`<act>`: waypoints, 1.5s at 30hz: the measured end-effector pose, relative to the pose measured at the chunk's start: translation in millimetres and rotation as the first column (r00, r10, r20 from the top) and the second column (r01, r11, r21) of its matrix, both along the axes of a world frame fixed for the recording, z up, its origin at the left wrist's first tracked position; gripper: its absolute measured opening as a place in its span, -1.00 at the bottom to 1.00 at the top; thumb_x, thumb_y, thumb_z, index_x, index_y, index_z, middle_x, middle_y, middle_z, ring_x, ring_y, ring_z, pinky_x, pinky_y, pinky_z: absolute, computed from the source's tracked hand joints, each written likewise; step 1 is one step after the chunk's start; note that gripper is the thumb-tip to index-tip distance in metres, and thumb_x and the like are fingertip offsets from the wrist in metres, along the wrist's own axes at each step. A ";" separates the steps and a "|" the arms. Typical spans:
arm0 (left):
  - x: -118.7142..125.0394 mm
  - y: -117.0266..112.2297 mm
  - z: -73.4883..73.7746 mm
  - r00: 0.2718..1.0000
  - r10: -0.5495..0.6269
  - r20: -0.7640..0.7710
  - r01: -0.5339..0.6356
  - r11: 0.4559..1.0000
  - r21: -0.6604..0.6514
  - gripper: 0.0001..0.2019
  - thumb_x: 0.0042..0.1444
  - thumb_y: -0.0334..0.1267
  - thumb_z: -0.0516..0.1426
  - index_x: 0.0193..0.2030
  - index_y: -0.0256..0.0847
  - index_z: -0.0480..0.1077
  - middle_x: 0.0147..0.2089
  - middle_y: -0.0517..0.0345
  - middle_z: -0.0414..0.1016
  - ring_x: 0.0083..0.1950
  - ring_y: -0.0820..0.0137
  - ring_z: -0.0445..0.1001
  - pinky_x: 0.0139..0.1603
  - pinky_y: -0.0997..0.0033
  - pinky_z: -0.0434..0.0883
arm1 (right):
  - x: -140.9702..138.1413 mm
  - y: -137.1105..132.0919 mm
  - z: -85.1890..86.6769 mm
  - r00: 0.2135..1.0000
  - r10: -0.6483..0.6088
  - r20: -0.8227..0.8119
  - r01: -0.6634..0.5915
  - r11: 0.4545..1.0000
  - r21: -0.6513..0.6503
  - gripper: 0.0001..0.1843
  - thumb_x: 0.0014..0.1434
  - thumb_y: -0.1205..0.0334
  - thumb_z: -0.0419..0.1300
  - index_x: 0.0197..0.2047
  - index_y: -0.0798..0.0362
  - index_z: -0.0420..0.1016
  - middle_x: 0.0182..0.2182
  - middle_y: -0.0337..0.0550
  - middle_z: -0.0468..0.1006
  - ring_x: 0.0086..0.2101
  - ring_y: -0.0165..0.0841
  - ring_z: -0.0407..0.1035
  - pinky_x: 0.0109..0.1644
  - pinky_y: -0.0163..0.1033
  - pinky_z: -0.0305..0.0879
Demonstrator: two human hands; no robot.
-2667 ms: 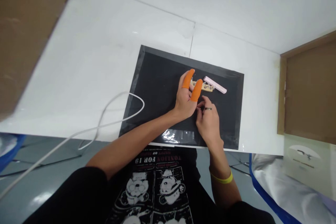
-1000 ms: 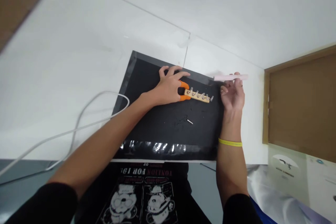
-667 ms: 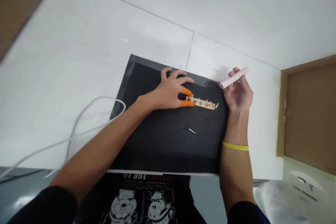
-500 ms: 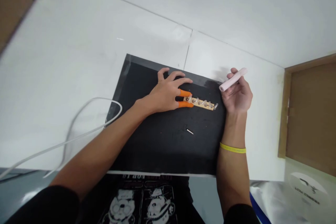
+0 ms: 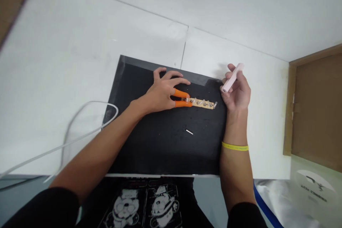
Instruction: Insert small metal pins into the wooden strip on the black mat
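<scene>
My left hand (image 5: 161, 92) wears orange finger covers on its thumb and one finger. These two pinch the left end of a narrow wooden strip (image 5: 201, 103), while the other fingers spread over the black mat. Several small screws and short clear pieces sit along the strip. My right hand (image 5: 236, 92), palm up at the mat's right edge, holds a pale pink stick-shaped tool (image 5: 233, 77). A small dark hole shows in the tool's lower end. Below the strip, a short metal pin (image 5: 189, 131) lies loose, apart from both hands.
The black mat (image 5: 149, 142) lies on a white table (image 5: 66, 42) near its front edge. A white cable (image 5: 80, 137) loops over the mat's left edge. At the right stands a brown board with a wooden frame (image 5: 290, 110).
The whole view has shifted slightly. In my right hand the pink tool is tilted a little steeper. My left hand keeps its pinch on the strip's left end.
</scene>
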State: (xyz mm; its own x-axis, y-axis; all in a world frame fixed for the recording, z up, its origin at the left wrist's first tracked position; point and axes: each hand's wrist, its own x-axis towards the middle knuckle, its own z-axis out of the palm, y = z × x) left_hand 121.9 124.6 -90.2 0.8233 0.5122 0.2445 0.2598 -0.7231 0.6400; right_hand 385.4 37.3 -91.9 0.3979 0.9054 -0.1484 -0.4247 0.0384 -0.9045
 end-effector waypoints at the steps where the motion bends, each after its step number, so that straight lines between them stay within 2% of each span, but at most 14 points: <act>1: 0.1 0.1 -0.3 1.000 0.004 0.003 -0.004 1.000 -0.001 -0.83 0.14 -0.02 0.35 -0.21 0.00 0.64 0.14 0.13 0.60 0.26 0.03 0.43 0.38 -0.24 -0.07 | 0.7 -0.4 0.2 1.000 0.009 0.014 -0.009 1.000 -0.005 -0.59 0.14 -0.12 0.40 -0.06 -0.07 0.58 -0.36 -0.29 0.50 -0.64 -0.61 -0.01 -0.74 -0.45 -0.06; 6: -0.1 0.8 -0.5 1.000 0.000 -0.003 0.000 1.000 -0.022 -0.90 0.17 -0.11 0.33 -0.20 0.00 0.64 0.14 0.15 0.59 0.28 0.08 0.40 0.37 -0.20 -0.05 | 1.8 -2.0 3.7 0.993 0.117 0.007 -0.116 0.993 -0.026 -0.50 0.11 -0.22 0.39 -0.03 -0.07 0.52 -0.58 -0.40 0.35 -0.71 -0.57 -0.15 -0.76 -0.33 -0.31; 12: -0.8 1.9 1.8 1.000 -0.015 -0.017 0.014 0.998 -0.056 -0.85 0.18 -0.08 0.31 -0.13 0.02 0.62 0.14 0.16 0.60 0.30 0.11 0.39 0.38 -0.16 -0.04 | 0.5 -1.7 8.8 0.990 0.141 -0.001 -0.141 0.990 -0.009 -0.49 0.07 -0.18 0.42 -0.05 -0.08 0.45 -0.67 -0.50 0.21 -0.74 -0.56 -0.18 -0.71 -0.27 -0.40; 15: -0.3 2.9 1.1 1.000 0.002 -0.016 -0.003 0.997 -0.072 -0.75 0.15 -0.06 0.33 -0.04 0.03 0.59 0.13 0.14 0.60 0.28 0.12 0.41 0.38 -0.13 -0.03 | 0.2 -2.7 9.6 0.988 0.153 0.010 -0.153 0.988 -0.012 -0.51 0.06 -0.24 0.40 -0.17 -0.07 0.42 -0.71 -0.52 0.12 -0.76 -0.55 -0.22 -0.71 -0.25 -0.39; 18: 0.0 3.9 1.7 1.000 -0.001 0.004 0.001 0.995 -0.095 -0.76 0.13 -0.06 0.34 -0.06 0.04 0.60 0.11 0.16 0.61 0.28 0.12 0.42 0.38 -0.10 -0.02 | -0.9 -4.3 8.7 0.986 0.167 0.011 -0.167 0.986 -0.009 -0.52 0.08 -0.26 0.37 -0.32 -0.08 0.33 -0.72 -0.51 0.07 -0.76 -0.54 -0.23 -0.71 -0.25 -0.36; 20: -0.4 3.9 4.1 1.000 -0.001 0.020 0.004 0.991 -0.137 -0.77 0.13 -0.05 0.33 -0.08 0.03 0.61 0.08 0.16 0.62 0.26 0.13 0.43 0.39 -0.09 0.01 | -2.0 -5.1 7.4 0.987 0.158 0.001 -0.158 0.987 0.035 -0.54 0.09 -0.22 0.38 -0.34 -0.08 0.29 -0.71 -0.50 0.10 -0.75 -0.55 -0.18 -0.70 -0.28 -0.32; 23: -1.2 3.1 9.4 0.999 0.012 0.034 -0.005 0.980 -0.201 -0.80 0.14 0.00 0.32 -0.15 0.01 0.63 0.04 0.18 0.63 0.23 0.17 0.45 0.42 -0.06 0.04 | -3.3 -5.7 5.9 0.987 0.158 -0.014 -0.156 0.982 0.103 -0.56 0.12 -0.17 0.39 -0.30 -0.10 0.28 -0.69 -0.50 0.13 -0.73 -0.56 -0.11 -0.68 -0.31 -0.26; 26: -1.3 3.0 12.0 1.000 0.021 0.019 -0.017 0.979 -0.203 -0.79 0.16 0.04 0.30 -0.27 -0.02 0.62 0.03 0.19 0.63 0.22 0.17 0.43 0.40 -0.05 0.10 | -3.8 -6.2 6.5 0.987 0.160 -0.022 -0.157 0.981 0.118 -0.58 0.11 -0.15 0.38 -0.29 -0.12 0.26 -0.70 -0.50 0.14 -0.72 -0.53 -0.08 -0.66 -0.30 -0.22; 30: -0.5 5.7 8.1 0.999 0.040 0.011 -0.038 0.982 -0.183 -0.72 0.13 0.11 0.30 -0.27 -0.04 0.61 -0.11 0.14 0.63 0.02 0.21 0.50 0.29 0.00 0.24 | -3.8 -7.6 10.0 0.986 0.161 -0.051 -0.152 0.978 0.143 -0.57 -0.02 -0.09 0.40 -0.25 -0.14 0.28 -0.67 -0.48 0.17 -0.69 -0.48 -0.05 -0.65 -0.29 -0.22; 34: -0.6 7.8 2.3 1.000 0.015 0.018 -0.012 0.985 -0.172 -0.67 0.17 0.18 0.24 -0.32 0.01 0.64 -0.20 0.18 0.66 -0.13 0.26 0.53 0.26 -0.02 0.24 | -2.8 -9.7 11.8 0.979 0.192 -0.074 -0.177 0.969 0.174 -0.61 -0.03 -0.06 0.36 -0.22 -0.16 0.31 -0.64 -0.46 0.18 -0.67 -0.47 -0.04 -0.65 -0.29 -0.23; 41: -0.8 8.5 -2.4 0.999 0.036 0.027 -0.032 0.989 -0.145 -0.66 0.17 0.21 0.24 -0.32 0.03 0.67 -0.30 0.20 0.65 -0.27 0.33 0.51 0.22 -0.01 0.26 | -1.2 -11.0 10.2 0.982 0.165 -0.087 -0.146 0.969 0.198 -0.61 -0.01 -0.05 0.36 -0.14 -0.18 0.37 -0.59 -0.44 0.19 -0.66 -0.49 -0.07 -0.63 -0.30 -0.20; 45: -0.8 9.3 -2.5 0.999 0.035 0.009 -0.034 0.987 -0.155 -0.65 0.17 0.23 0.22 -0.30 0.06 0.68 -0.41 0.19 0.61 -0.26 0.30 0.49 0.18 -0.03 0.30 | -1.8 -10.5 10.7 0.992 0.114 -0.063 -0.101 0.979 0.175 -0.55 0.00 -0.11 0.35 -0.06 -0.20 0.40 -0.57 -0.41 0.15 -0.62 -0.46 -0.08 -0.62 -0.30 -0.18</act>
State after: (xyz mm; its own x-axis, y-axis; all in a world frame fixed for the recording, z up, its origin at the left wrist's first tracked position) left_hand 121.1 133.9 -92.7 0.8021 0.5727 0.1695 0.2750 -0.6061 0.7463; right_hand 383.6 26.8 -81.2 0.2907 0.9567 -0.0123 -0.4988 0.1406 -0.8553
